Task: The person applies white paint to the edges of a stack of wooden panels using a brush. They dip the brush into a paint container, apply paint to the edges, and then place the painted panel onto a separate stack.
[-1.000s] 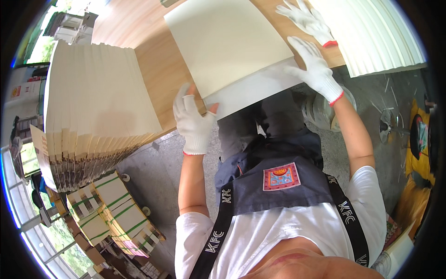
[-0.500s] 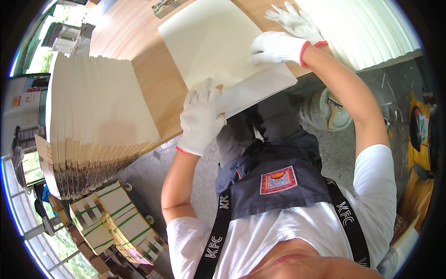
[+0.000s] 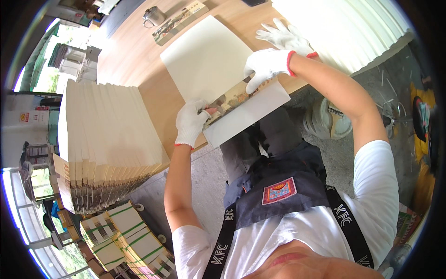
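Note:
A large cream-white paper sheet point(image 3: 204, 56) lies on the wooden table in front of me, its near edge raised and showing a printed strip point(image 3: 232, 98) in brown and grey. Below that strip a plain white flap point(image 3: 253, 116) overhangs the table's near edge. My left hand point(image 3: 191, 123), in a white knitted glove with a bare thumb tip, pinches the left end of the strip. At the strip's right end, my right hand point(image 3: 267, 69), gloved in white with a red cuff, has its thumb and fingers closed on the paper. An empty white glove point(image 3: 285, 37) lies beyond my right wrist.
A tall stack of folded sheets point(image 3: 107, 135) stands left, with another white stack point(image 3: 344, 28) right. Farther back are a metal mug point(image 3: 154, 17) and a long printed piece point(image 3: 180, 22). Strapped bundles point(image 3: 132, 235) sit low left; a round bucket-like container point(image 3: 327, 118) stands right.
My hands have gone from resting on the sheet to gripping its near edge. The printed strip has come into view between them. The view has shifted, showing the mug.

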`<control>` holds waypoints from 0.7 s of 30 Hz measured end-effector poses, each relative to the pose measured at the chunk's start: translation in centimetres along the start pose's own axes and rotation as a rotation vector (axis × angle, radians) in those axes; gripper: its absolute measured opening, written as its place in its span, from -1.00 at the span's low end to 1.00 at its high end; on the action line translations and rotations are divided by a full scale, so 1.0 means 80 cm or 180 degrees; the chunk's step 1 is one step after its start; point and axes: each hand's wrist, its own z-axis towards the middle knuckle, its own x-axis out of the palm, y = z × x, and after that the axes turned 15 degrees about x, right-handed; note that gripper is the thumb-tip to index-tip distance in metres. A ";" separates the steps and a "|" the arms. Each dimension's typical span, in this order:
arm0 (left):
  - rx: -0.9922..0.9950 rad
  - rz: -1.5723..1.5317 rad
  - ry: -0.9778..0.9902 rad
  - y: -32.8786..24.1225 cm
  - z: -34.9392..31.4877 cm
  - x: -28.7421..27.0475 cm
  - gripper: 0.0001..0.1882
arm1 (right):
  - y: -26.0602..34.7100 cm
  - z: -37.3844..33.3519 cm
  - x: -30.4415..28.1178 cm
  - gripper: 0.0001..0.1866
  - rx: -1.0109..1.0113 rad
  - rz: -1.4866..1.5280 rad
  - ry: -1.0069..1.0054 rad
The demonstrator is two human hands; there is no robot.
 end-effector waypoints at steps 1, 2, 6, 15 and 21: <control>-0.0121 -0.0081 0.0002 0.004 0.002 0.000 -0.72 | -0.007 0.006 0.002 -0.49 -0.0036 0.0143 -0.0075; -0.0253 -0.0332 -0.0147 0.005 0.000 0.004 -0.69 | -0.011 0.010 0.007 -0.50 -0.0074 0.0288 -0.0119; -0.0163 -0.0531 -0.0176 0.007 0.001 0.007 -0.70 | -0.018 0.009 0.013 -0.54 0.0036 0.0657 -0.0127; -0.0112 -0.0505 -0.0163 0.019 -0.002 0.010 -0.70 | -0.033 0.020 0.047 -0.54 -0.0047 0.1227 -0.0546; -0.0108 -0.0497 0.0156 0.019 0.005 0.000 -0.71 | -0.040 0.029 0.067 -0.58 -0.0382 0.1260 -0.1057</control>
